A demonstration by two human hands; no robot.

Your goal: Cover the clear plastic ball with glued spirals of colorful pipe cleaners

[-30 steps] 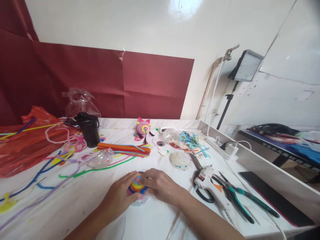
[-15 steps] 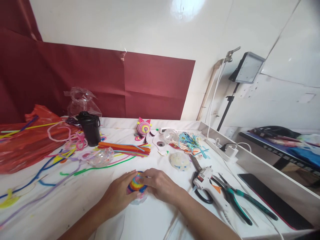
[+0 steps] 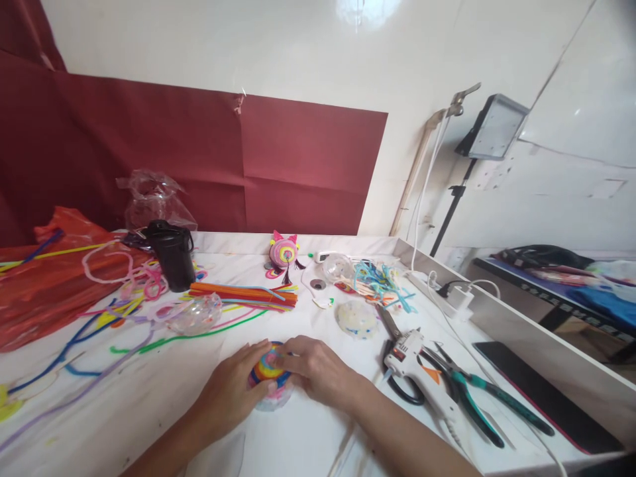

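Observation:
Between my hands is a round piece covered in rainbow coils [image 3: 271, 363], which look like fuzzy pipe cleaners wound in rings. Its clear plastic lower part [image 3: 274, 401] shows beneath, near the table surface. My left hand [image 3: 229, 389] wraps the left side, with the thumb across the front and the fingers behind. From the right, my right hand [image 3: 318, 372] grips it, fingertips pressed on the coils. Part of the piece is hidden by my fingers. Beyond it lies a bundle of orange and other coloured pipe cleaners [image 3: 238, 296].
On the right lie a white glue gun [image 3: 422, 371], green-handled pliers [image 3: 479, 383] and a black phone-like slab [image 3: 541, 397]. A speckled dome [image 3: 356, 319] and a finished-looking pink ornament [image 3: 285, 253] stand further back. A black lidded cup [image 3: 173, 258] is at left, near loose pipe cleaners [image 3: 79, 344].
The view has shifted slightly. Both hands keep their hold on the coiled piece, and slightly more of its clear lower part shows.

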